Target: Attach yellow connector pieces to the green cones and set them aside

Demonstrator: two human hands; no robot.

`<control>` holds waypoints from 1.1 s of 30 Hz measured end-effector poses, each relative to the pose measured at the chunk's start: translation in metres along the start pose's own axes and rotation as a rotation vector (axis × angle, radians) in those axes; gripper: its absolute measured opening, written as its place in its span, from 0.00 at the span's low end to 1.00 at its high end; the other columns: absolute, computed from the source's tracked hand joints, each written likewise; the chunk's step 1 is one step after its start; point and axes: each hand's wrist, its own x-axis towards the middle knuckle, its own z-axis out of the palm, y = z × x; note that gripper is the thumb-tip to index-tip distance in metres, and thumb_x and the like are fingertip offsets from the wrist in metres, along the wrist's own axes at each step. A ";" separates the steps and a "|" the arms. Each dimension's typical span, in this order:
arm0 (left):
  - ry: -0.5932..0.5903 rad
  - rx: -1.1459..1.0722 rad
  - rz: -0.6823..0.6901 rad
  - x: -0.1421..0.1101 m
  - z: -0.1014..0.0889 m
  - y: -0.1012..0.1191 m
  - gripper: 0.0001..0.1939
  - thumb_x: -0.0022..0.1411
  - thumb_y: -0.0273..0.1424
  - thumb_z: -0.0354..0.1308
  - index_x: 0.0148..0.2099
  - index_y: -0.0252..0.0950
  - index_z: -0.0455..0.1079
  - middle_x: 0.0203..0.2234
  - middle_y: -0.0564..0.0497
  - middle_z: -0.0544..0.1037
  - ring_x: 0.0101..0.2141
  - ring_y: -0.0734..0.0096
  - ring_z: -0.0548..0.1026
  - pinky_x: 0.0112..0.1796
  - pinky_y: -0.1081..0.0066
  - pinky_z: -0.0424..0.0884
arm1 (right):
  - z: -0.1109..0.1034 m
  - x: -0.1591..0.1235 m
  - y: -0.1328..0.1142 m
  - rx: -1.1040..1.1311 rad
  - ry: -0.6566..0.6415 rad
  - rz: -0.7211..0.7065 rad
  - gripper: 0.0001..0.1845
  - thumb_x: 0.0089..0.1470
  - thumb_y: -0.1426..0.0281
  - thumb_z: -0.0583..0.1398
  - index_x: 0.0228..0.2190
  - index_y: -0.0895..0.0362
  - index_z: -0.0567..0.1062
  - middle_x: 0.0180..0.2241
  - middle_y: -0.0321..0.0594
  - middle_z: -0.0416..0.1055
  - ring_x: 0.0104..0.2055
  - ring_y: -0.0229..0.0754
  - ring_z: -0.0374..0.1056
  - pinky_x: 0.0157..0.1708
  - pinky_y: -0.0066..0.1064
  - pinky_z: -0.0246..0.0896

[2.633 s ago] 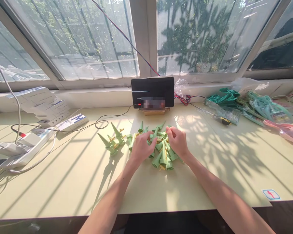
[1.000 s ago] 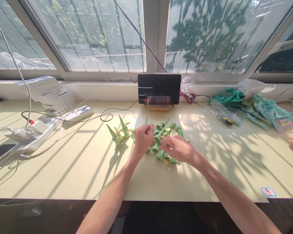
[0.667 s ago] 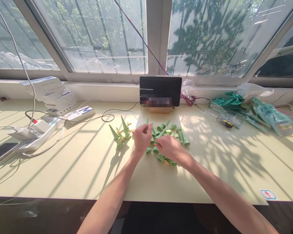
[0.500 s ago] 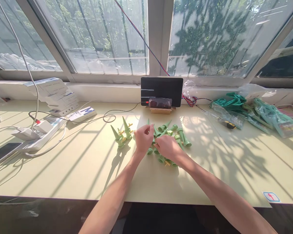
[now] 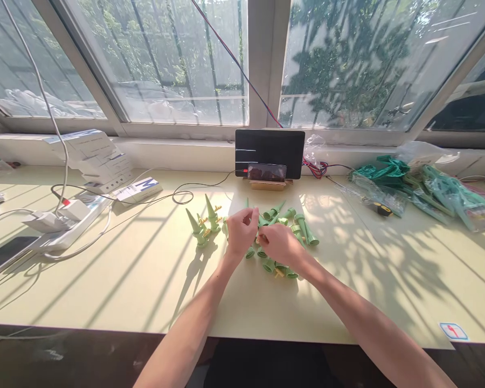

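My left hand (image 5: 241, 233) is closed in a pinch over the left side of a pile of green plant-watering spikes (image 5: 306, 230). My right hand (image 5: 281, 243) is closed too, its fingertips almost meeting the left ones. Whatever lies between the fingers is hidden by the hands. Green tips and hollow round ends of spikes show behind and below both hands. A small yellow valve (image 5: 279, 273) lies at the pile's near edge. Left of my hands, two green spikes with yellow valves (image 5: 212, 214) stand upright, points up.
Behind the pile, a phone (image 5: 267, 172) leans on a stand before a black tablet (image 5: 270, 143). Boxes (image 5: 137, 189), cables and a power strip (image 5: 75, 222) occupy the left. Green plastic bags (image 5: 448, 188) and a yellow-black tool (image 5: 382, 209) lie right.
Both hands keep nearly the same closed pose, with slight finger movement. The whole view has shifted a little; the spikes on the table show no clear movement.
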 end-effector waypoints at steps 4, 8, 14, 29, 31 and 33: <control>-0.051 -0.041 -0.015 0.000 0.000 0.000 0.16 0.64 0.41 0.53 0.30 0.36 0.72 0.17 0.55 0.70 0.17 0.77 0.62 0.22 0.74 0.59 | -0.012 -0.005 0.017 0.274 0.239 -0.058 0.11 0.56 0.73 0.56 0.24 0.56 0.72 0.16 0.31 0.61 0.19 0.33 0.53 0.24 0.26 0.49; -0.118 -0.067 0.032 -0.002 0.001 0.001 0.13 0.64 0.40 0.54 0.35 0.36 0.73 0.21 0.54 0.73 0.16 0.79 0.59 0.21 0.74 0.58 | -0.013 -0.011 0.038 0.510 0.499 0.061 0.11 0.58 0.64 0.58 0.27 0.57 0.73 0.17 0.31 0.63 0.19 0.34 0.57 0.23 0.26 0.53; -0.290 -0.028 0.236 -0.007 0.005 -0.001 0.08 0.63 0.34 0.56 0.42 0.38 0.73 0.33 0.52 0.75 0.19 0.82 0.62 0.24 0.76 0.63 | 0.000 -0.018 0.048 0.700 0.541 0.164 0.14 0.58 0.62 0.58 0.26 0.57 0.72 0.19 0.32 0.64 0.19 0.33 0.56 0.21 0.26 0.52; -0.349 0.019 0.270 -0.011 0.012 -0.003 0.06 0.63 0.29 0.57 0.41 0.39 0.74 0.34 0.52 0.76 0.21 0.81 0.64 0.27 0.75 0.66 | 0.006 -0.019 0.047 0.616 0.476 0.055 0.14 0.62 0.61 0.55 0.30 0.57 0.73 0.22 0.36 0.70 0.22 0.36 0.64 0.23 0.28 0.58; -0.346 0.021 0.255 -0.012 0.013 -0.003 0.07 0.64 0.29 0.56 0.43 0.39 0.75 0.35 0.52 0.77 0.21 0.80 0.64 0.27 0.75 0.66 | 0.006 -0.019 0.047 0.601 0.473 0.043 0.14 0.62 0.61 0.55 0.31 0.57 0.74 0.22 0.36 0.70 0.22 0.36 0.63 0.23 0.28 0.58; -0.343 0.015 0.232 -0.012 0.013 -0.002 0.09 0.65 0.30 0.55 0.46 0.40 0.74 0.35 0.51 0.77 0.21 0.80 0.64 0.27 0.75 0.65 | 0.006 -0.019 0.046 0.591 0.474 0.036 0.14 0.62 0.62 0.55 0.32 0.57 0.74 0.22 0.36 0.70 0.21 0.36 0.63 0.23 0.28 0.58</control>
